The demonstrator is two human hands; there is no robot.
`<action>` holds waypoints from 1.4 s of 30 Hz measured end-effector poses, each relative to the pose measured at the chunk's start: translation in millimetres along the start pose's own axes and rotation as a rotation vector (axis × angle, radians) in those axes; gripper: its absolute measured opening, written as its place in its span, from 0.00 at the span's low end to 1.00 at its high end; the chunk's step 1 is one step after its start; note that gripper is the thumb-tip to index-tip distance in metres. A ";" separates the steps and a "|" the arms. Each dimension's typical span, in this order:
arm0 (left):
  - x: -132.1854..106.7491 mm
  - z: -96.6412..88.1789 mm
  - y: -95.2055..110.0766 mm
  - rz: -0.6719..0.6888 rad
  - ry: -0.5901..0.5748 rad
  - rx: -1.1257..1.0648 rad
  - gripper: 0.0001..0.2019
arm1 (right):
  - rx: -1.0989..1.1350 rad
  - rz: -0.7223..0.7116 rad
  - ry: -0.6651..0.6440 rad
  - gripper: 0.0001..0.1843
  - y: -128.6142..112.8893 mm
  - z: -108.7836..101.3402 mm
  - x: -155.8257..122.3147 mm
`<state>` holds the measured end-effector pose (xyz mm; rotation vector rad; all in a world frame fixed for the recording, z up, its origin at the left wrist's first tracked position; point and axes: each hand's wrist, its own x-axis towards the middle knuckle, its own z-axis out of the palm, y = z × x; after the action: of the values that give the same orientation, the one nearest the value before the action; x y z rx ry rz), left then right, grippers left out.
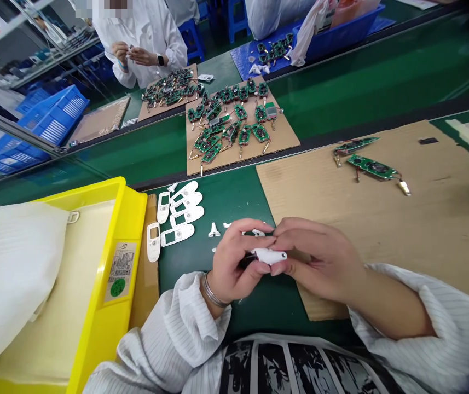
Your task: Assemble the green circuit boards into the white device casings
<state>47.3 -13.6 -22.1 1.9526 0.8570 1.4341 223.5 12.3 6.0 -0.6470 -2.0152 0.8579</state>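
Note:
My left hand [235, 262] and my right hand [325, 258] meet in front of me, fingers closed on a small white plastic housing [270, 256]. Its rounded tip has a small dark spot and points right. The rest of it is covered by my left fingers. Just beyond my hands, small white cone-shaped parts [214, 230] lie on the green table [193, 273]. Farther left are several white casing halves [187, 215] with rectangular window cutouts. Two green circuit boards [372, 167] with wired metal tips rest on the cardboard sheet [431, 230] at right.
A yellow bin [100, 273] holding white wrapping [12, 262] stands at left. Across the green belt channel [144, 150], several circuit boards [230, 123] crowd another cardboard sheet [283, 134]. A co-worker in white [144, 33] works opposite. Blue baskets [49, 126] sit at far left.

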 end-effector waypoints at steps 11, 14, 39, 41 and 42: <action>10.8 5.0 -8.3 -0.631 0.592 -0.504 0.13 | 0.213 0.533 -0.236 0.09 18.5 16.8 1.0; 9.2 10.5 -4.0 -0.631 0.611 -0.547 0.13 | 0.377 0.562 -0.206 0.14 14.8 33.1 1.6; 4.3 13.7 -5.9 -0.575 0.497 -0.576 0.08 | 0.662 0.666 -0.168 0.18 23.7 31.9 -0.8; 3.9 14.1 -6.8 -0.563 0.496 -0.545 0.09 | 0.694 0.696 -0.177 0.19 22.6 32.3 -0.4; 3.6 14.6 -6.9 -0.564 0.490 -0.531 0.10 | 0.694 0.713 -0.177 0.19 22.0 33.0 -0.3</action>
<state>61.0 -7.4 -29.0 0.8863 0.9991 1.5839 198.6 15.0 -24.8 -0.8981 -1.4477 1.9712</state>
